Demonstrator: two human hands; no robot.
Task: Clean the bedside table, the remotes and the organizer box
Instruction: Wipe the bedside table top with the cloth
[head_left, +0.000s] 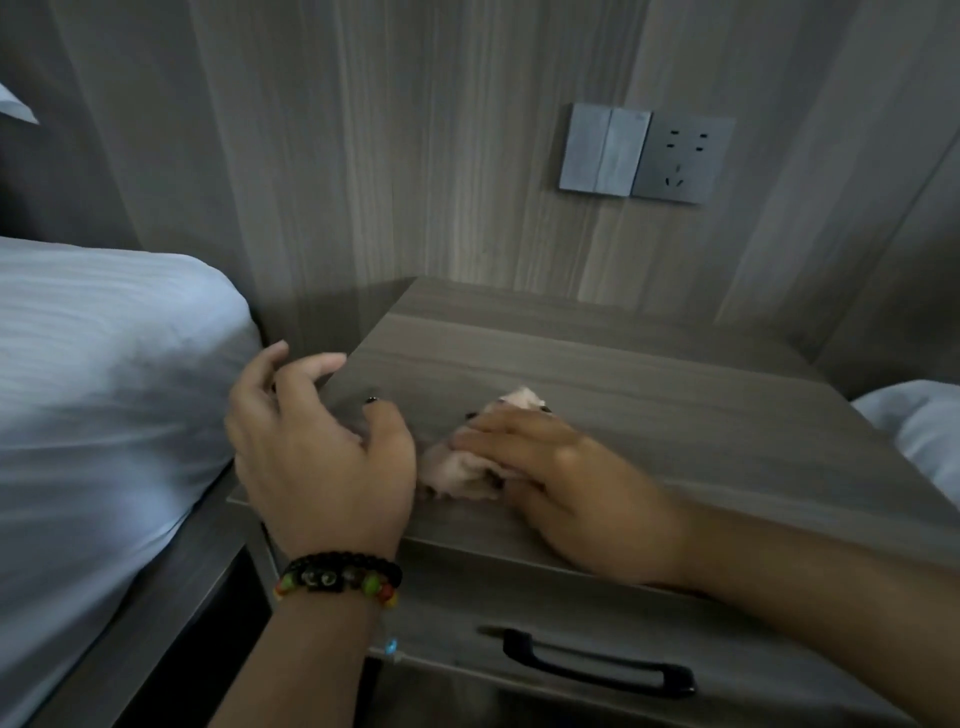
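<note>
- A pale cloth (470, 457) is pressed flat onto the table (649, 395) by the right hand (566, 488), its fingers laid straight over it.
- The left hand (317, 452) is held just left of the cloth, fingers loosely curled, with nothing gripped; a beaded bracelet (337, 577) is worn on its wrist.
- A drawer with a black handle (597, 662) is seen below the tabletop.
- A bed (93, 374) is set beside the table on the left, and a switch (605, 148) and socket (683, 158) are mounted on the wall behind.

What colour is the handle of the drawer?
Black; the drawer handle shows clearly in the head view.
</note>
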